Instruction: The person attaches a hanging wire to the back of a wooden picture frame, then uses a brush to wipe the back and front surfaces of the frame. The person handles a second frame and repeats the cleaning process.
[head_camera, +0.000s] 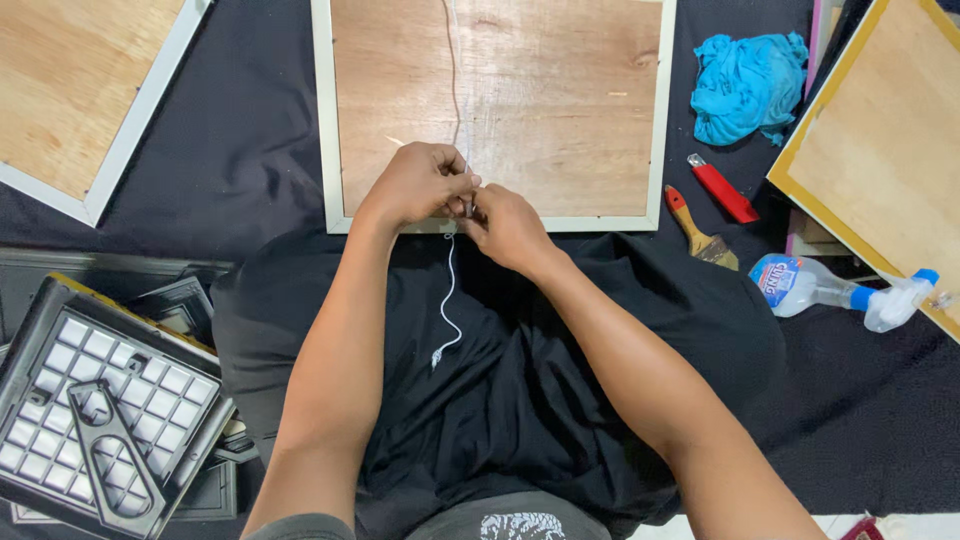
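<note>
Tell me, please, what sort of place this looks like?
Probably a picture-framing workshop on a floor: framed boards lie back-up, both hands work a cord at one, and a brush and spray bottle lie nearby.

A blue rag (745, 85), red cutter (723, 189), paintbrush (697, 229) and spray bottle (835, 290) lie rightward.

The left hand (418, 183) and right hand (503, 224) close together over the white cord (448, 300), hiding how its strands meet between the fingers. The wooden-backed frame (500, 100) runs off the top edge. The spray bottle (835, 290) label is too blurred to tell.
</note>
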